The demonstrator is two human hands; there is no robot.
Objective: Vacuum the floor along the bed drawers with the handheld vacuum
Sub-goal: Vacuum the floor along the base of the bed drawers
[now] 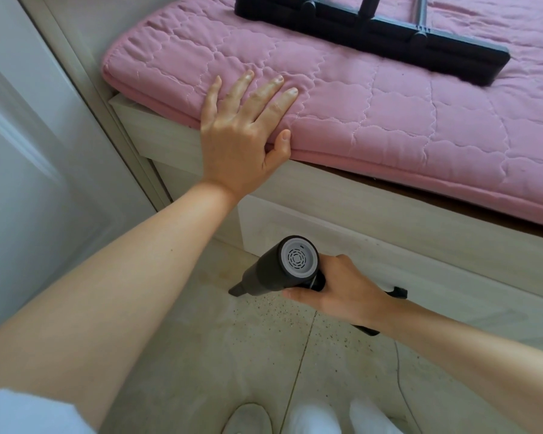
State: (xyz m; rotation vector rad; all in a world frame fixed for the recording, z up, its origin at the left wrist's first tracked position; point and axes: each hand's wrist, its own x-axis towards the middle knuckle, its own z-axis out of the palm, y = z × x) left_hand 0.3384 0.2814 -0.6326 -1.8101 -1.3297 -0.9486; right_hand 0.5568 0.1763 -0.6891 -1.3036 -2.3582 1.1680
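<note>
While the left hand (248,133) lies flat with fingers spread on the edge of the pink quilted mattress pad (389,114), thumb hooked over its front rim, it grasps nothing and seems to serve as a brace for a person leaning down over the floor. The right hand (342,292) is wrapped around the grip of the black handheld vacuum (282,267), whose grey vented rear cap faces the camera and whose narrow nozzle (237,289) points down and to the left, at or just above the tiled floor (201,355); whether it touches cannot be told. Dark specks of debris (295,308) lie scattered on the tiles just beside the nozzle, in front of the white bed drawer (389,245), so the vacuum looks aimed at the strip where floor meets drawer front. Much of that grit remains, so the sweep along the drawers appears unfinished. On the pad further back rests a black flat mop head (373,36), well apart from both hands.
</note>
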